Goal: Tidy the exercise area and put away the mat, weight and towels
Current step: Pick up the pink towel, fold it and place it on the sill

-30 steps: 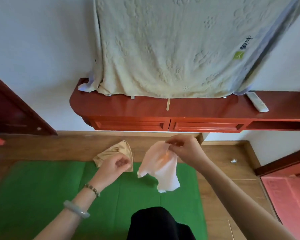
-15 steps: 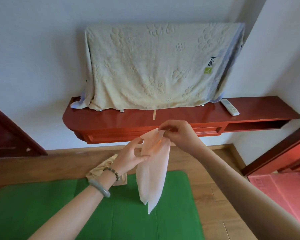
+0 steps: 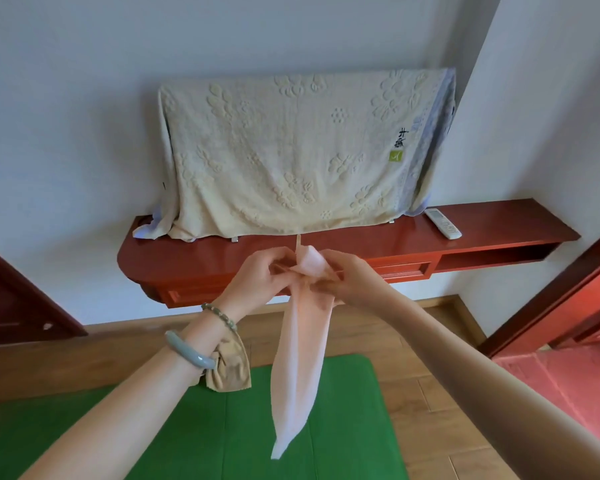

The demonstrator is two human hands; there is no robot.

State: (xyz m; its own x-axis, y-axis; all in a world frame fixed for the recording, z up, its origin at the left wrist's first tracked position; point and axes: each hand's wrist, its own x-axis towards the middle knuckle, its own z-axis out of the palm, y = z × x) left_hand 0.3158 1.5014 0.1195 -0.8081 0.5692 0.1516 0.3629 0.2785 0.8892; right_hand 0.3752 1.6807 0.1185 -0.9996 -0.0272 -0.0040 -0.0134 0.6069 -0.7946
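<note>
A pale pink towel (image 3: 300,358) hangs lengthwise in the air above the green mat (image 3: 194,438). My left hand (image 3: 257,282) and my right hand (image 3: 352,280) both pinch its bunched top edge, close together, in front of the red shelf. A tan towel (image 3: 231,370) lies crumpled at the mat's far edge, partly hidden behind my left wrist. No weight is in view.
A red wooden wall shelf (image 3: 464,233) with drawers carries a screen draped in a cream flowered towel (image 3: 291,157) and a white remote (image 3: 443,223). Dark red door frames stand at left (image 3: 21,299) and right (image 3: 561,289). Wooden floor (image 3: 412,386) surrounds the mat.
My left hand rose from near the tan towel and took hold of the pink towel's top beside my right hand. The towel lifted and now hangs long; the view tilted upward.
</note>
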